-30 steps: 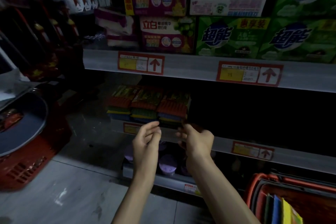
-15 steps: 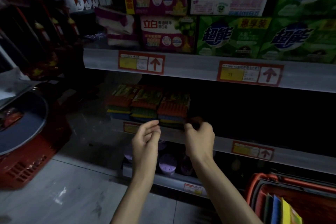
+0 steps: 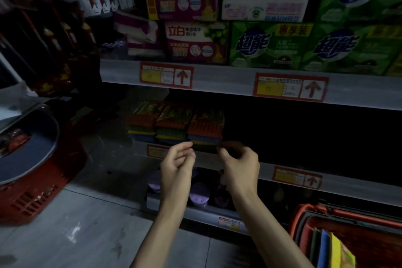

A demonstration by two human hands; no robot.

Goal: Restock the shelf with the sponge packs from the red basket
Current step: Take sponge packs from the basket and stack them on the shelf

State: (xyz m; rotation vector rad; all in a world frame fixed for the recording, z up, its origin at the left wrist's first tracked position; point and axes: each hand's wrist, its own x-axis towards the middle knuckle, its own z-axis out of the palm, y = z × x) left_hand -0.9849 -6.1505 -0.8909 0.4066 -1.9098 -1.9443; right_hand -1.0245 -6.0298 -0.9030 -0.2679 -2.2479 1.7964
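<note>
Left hand (image 3: 177, 163) and right hand (image 3: 241, 165), fingers curled, touch sponge pack (image 3: 205, 130) corners.

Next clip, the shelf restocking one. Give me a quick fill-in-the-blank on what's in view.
The sponge packs on the middle shelf sit in ___ stacks side by side.
The left hand and right hand are at the front of the ___ stack.
The arrows on the red price tags point ___.
Missing words: three; rightmost; up.
</note>
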